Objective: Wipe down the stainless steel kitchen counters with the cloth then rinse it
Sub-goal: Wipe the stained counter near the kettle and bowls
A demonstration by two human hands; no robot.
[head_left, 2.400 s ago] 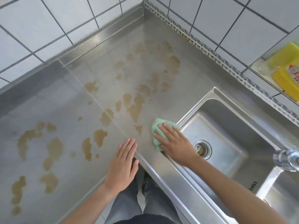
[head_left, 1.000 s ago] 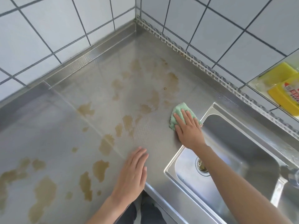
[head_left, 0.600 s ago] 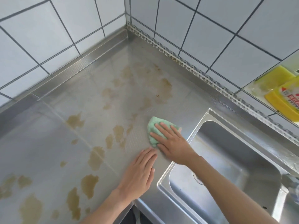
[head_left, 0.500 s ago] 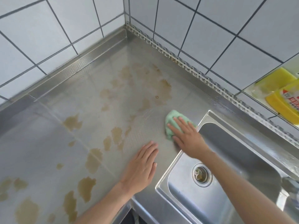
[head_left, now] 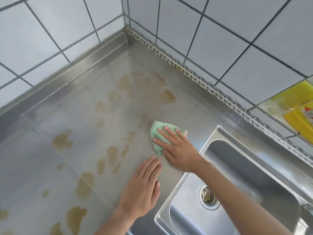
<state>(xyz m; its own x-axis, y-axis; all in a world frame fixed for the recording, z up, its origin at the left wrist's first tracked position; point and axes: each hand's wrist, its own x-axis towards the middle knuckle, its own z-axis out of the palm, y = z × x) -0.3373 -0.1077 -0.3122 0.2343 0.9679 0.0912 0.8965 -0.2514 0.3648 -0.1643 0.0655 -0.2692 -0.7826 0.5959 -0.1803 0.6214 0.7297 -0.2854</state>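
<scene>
A green cloth point(head_left: 156, 131) lies bunched on the stainless steel counter point(head_left: 71, 109), just left of the sink point(head_left: 250, 168). My right hand point(head_left: 177, 148) presses flat on the cloth with straight, spread fingers. My left hand point(head_left: 142, 189) rests flat on the counter just in front of the cloth, fingers straight and together, near the sink's front left corner. Brown stains point(head_left: 61, 141) cover much of the counter, from the far corner to the near left. The strip beside the cloth shows only faint marks.
White tiled walls point(head_left: 237, 39) meet in the far corner behind the counter. A yellow bottle point(head_left: 301, 119) sits on a shelf at the right edge. The sink's drain point(head_left: 207, 196) shows beside my right forearm. A tap point(head_left: 307, 208) juts in at the far right.
My right hand has slid the cloth left and slightly nearer, away from the sink's rim. The left hand stays flat in place. The view has shifted a little.
</scene>
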